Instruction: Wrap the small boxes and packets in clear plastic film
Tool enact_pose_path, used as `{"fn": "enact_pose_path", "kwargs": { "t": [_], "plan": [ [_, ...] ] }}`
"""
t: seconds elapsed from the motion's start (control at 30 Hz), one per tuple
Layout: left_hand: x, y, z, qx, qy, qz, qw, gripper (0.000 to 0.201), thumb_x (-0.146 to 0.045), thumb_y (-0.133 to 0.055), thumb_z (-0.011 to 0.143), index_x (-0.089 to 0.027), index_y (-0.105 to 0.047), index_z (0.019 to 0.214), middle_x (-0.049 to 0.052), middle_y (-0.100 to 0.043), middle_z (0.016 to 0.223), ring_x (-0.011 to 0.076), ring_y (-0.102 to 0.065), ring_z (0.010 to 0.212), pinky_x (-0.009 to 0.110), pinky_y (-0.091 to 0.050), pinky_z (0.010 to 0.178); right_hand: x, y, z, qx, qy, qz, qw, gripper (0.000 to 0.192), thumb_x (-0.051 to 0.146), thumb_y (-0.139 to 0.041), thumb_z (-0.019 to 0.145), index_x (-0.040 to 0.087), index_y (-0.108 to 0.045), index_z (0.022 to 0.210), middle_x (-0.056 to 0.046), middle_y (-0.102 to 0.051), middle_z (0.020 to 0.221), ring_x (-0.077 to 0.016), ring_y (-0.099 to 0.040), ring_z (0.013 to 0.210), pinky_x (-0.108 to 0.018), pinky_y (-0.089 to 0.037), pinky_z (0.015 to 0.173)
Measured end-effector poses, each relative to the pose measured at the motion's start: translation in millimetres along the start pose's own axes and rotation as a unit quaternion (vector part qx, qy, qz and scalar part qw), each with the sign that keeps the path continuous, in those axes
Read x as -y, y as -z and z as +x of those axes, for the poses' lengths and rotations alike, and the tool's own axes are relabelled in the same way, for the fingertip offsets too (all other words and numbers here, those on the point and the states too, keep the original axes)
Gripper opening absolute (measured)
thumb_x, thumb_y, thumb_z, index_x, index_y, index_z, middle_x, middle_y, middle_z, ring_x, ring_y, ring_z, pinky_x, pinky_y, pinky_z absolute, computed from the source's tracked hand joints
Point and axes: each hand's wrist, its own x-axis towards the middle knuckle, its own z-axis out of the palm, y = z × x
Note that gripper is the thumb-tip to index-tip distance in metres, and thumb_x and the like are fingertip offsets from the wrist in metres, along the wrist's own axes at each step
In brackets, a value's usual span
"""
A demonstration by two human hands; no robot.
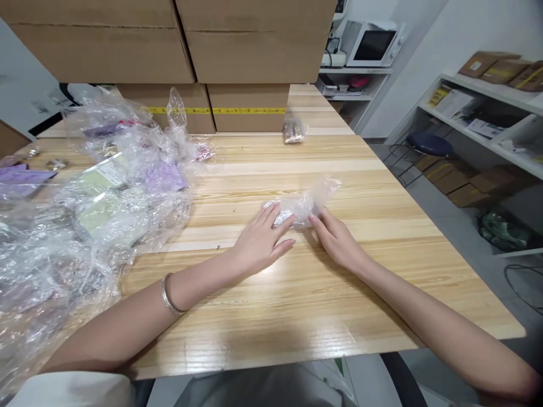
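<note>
A small clear plastic bag lies on the wooden table in front of me, its crumpled loose end sticking up to the right. What is inside the bag, if anything, I cannot make out. My left hand rests flat over the bag's left part with the fingers spread. At the other end, my right hand pinches the plastic between thumb and fingers near the base of the loose end.
A heap of clear plastic bags with green and purple pieces inside covers the table's left side. Cardboard boxes are stacked at the back. Beside them sits a small wrapped packet. Shelves stand beyond the table's right edge.
</note>
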Motion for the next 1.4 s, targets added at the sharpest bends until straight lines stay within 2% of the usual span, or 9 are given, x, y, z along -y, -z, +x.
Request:
{"fn": "enact_pose_path", "kwargs": {
  "t": [0.27, 0.37, 0.5, 0.7, 0.9, 1.07, 1.13, 1.23, 1.4],
  "plan": [
    [6, 4.5, 3, 0.0, -0.059, 0.001, 0.998, 0.046, -0.045, -0.047, 0.097, -0.018, -0.057, 0.133, 0.018, -0.049, 0.141, 0.0341, -0.039, 0.139, 0.053, -0.029, 0.118, -4, -17, 8, 0.033, 0.231, -0.107, 0.966, 0.056, 0.021, -0.034, 0.097, 0.021, -0.032, 0.152, -0.011, -0.034, 0.159, -0.0257, -0.022, 0.149, -0.054, -0.027, 0.119],
    [5, 5.6, 4, -0.045, -0.055, -0.035, 0.997, 0.032, -0.03, -0.051, 0.095, -0.018, -0.06, 0.123, 0.017, -0.053, 0.131, 0.03, -0.049, 0.129, 0.049, -0.041, 0.11, -3, -17, 9, 0.065, 0.254, -0.161, 0.952, 0.057, 0.023, -0.044, 0.094, 0.018, -0.037, 0.15, -0.013, -0.043, 0.153, -0.0265, -0.031, 0.146, -0.052, -0.03, 0.119],
    [12, 6.9, 5, -0.149, -0.09, -0.033, 0.984, 0.046, -0.023, -0.054, 0.091, -0.018, -0.047, 0.137, 0.017, -0.041, 0.147, 0.0319, -0.031, 0.144, 0.054, -0.032, 0.115, 0, -15, 9, 0.068, 0.254, -0.193, 0.945, 0.055, 0.035, -0.053, 0.093, 0.016, -0.045, 0.144, -0.014, -0.049, 0.148, -0.0295, -0.034, 0.144, -0.053, -0.031, 0.118],
    [42, 7.5, 10, -0.033, -0.103, -0.025, 0.994, 0.045, -0.033, -0.049, 0.098, -0.022, -0.044, 0.142, 0.013, -0.051, 0.143, 0.0276, -0.047, 0.135, 0.047, -0.04, 0.111, -8, -4, 17, 0.089, 0.276, -0.176, 0.941, 0.056, 0.039, -0.056, 0.094, 0.02, -0.043, 0.145, -0.012, -0.048, 0.15, -0.0271, -0.039, 0.142, -0.049, -0.038, 0.114],
    [45, 12.3, 14, -0.098, -0.108, -0.125, 0.981, 0.031, -0.03, -0.043, 0.101, -0.019, -0.057, 0.126, 0.01, -0.067, 0.117, 0.0214, -0.062, 0.112, 0.037, -0.05, 0.098, -9, -3, 13, 0.021, 0.262, -0.182, 0.948, 0.041, 0.031, -0.054, 0.095, 0.02, -0.055, 0.135, -0.013, -0.07, 0.118, -0.0276, -0.065, 0.107, -0.044, -0.053, 0.09],
    [47, 17.7, 11, -0.252, 0.017, -0.204, 0.946, 0.036, -0.033, -0.044, 0.1, -0.02, -0.048, 0.133, 0.013, -0.059, 0.126, 0.0219, -0.057, 0.117, 0.039, -0.048, 0.099, -11, -8, 39, -0.085, 0.104, 0.034, 0.99, 0.029, 0.039, -0.06, 0.091, 0.021, -0.063, 0.113, -0.003, -0.07, 0.081, -0.0165, -0.061, 0.063, -0.028, -0.05, 0.058],
    [51, 17.4, 10, -0.291, 0.058, -0.208, 0.932, 0.035, -0.034, -0.043, 0.1, -0.019, -0.048, 0.131, 0.013, -0.057, 0.126, 0.0229, -0.054, 0.119, 0.042, -0.046, 0.101, -14, -11, 70, -0.15, -0.006, 0.176, 0.973, 0.03, 0.044, -0.063, 0.087, 0.023, -0.06, 0.108, 0.004, -0.06, 0.063, -0.0128, -0.051, 0.049, -0.024, -0.044, 0.048],
    [57, 15.0, 9, -0.284, 0.099, -0.234, 0.924, 0.032, -0.035, -0.042, 0.101, -0.02, -0.048, 0.128, 0.012, -0.056, 0.122, 0.022, -0.055, 0.116, 0.042, -0.045, 0.101, -18, -18, 129, -0.177, -0.167, 0.324, 0.914, 0.025, 0.039, -0.066, 0.085, 0.025, -0.054, 0.102, 0.011, -0.046, 0.051, -0.0092, -0.041, 0.039, -0.02, -0.041, 0.042],
    [57, 12.9, 9, -0.239, 0.129, -0.257, 0.927, 0.027, -0.033, -0.042, 0.1, -0.02, -0.051, 0.122, 0.011, -0.056, 0.121, 0.022, -0.054, 0.117, 0.041, -0.045, 0.1, -32, -29, 216, -0.188, -0.28, 0.319, 0.886, 0.019, 0.028, -0.063, 0.089, 0.017, -0.055, 0.103, 0.003, -0.059, 0.066, -0.0115, -0.055, 0.049, -0.026, -0.052, 0.05]
  ]
}}
